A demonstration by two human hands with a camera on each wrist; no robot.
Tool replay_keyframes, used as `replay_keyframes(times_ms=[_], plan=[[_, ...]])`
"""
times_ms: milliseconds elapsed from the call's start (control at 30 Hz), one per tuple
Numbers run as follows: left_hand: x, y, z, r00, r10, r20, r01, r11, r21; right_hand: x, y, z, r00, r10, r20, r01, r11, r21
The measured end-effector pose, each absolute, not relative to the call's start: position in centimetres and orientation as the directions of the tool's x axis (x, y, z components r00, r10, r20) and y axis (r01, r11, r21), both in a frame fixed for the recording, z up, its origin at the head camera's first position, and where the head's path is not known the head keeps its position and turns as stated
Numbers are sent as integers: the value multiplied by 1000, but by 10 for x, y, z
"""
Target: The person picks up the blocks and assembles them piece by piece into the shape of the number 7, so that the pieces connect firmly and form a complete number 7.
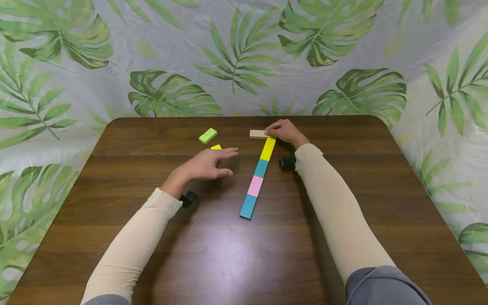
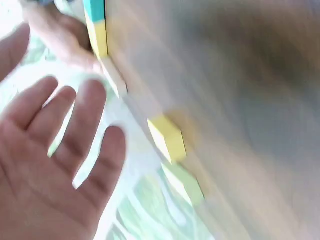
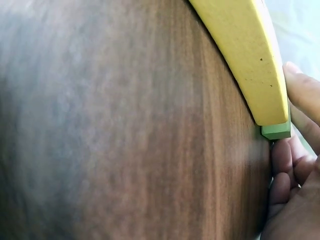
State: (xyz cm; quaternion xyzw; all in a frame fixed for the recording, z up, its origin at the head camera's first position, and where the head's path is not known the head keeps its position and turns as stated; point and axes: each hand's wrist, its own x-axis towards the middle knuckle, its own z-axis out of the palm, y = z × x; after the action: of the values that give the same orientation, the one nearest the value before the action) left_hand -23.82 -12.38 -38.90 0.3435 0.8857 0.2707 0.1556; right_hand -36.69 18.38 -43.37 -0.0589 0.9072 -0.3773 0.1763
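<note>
My right hand [image 1: 286, 132] is at the far end of a row of flat blocks, its fingers curled around a green block [image 3: 276, 131]. That block is mostly hidden and adjoins the end of a yellow block [image 1: 268, 149]. Nearer in the row lie a teal block [image 1: 261, 168], a pink block [image 1: 255, 186] and a blue block [image 1: 248, 206]. A plain wooden block [image 1: 258, 134] lies crosswise at the fingertips. My left hand [image 1: 206, 164] hovers left of the row, fingers extended and holding nothing. Behind it a second yellow block [image 1: 216, 147] is partly hidden.
A lime-green block [image 1: 208, 135] lies at the back left of the brown wooden table [image 1: 152, 237]. A leaf-patterned cloth [image 1: 248, 46] hangs behind the table's far edge. A dark wrist camera [image 1: 287, 162] sits beside the right wrist.
</note>
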Motion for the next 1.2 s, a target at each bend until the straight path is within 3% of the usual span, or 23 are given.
replay_keyframes(times_ms=[200, 400, 700, 1067, 1200], plan=[[-256, -148, -382, -896, 441, 46, 384, 722, 576, -368, 184, -435, -929, -234, -286, 36, 713, -700], [-280, -166, -394, -976, 194, 102, 212, 720, 661, -368, 184, -435, -930, -228, -288, 43, 711, -702], [-297, -182, -411, -999, 44, -5, 28, 710, 704, -371, 184, -437, -932, -230, -282, 39, 706, -707], [-303, -173, -428, -1000, -4, -30, -23, 734, 679, -371, 186, -440, -931, -223, -290, 50, 707, -705], [-306, -165, -432, -995, -28, -91, -80, 766, 638, -372, 186, -440, -932, -218, -290, 53, 710, -702]])
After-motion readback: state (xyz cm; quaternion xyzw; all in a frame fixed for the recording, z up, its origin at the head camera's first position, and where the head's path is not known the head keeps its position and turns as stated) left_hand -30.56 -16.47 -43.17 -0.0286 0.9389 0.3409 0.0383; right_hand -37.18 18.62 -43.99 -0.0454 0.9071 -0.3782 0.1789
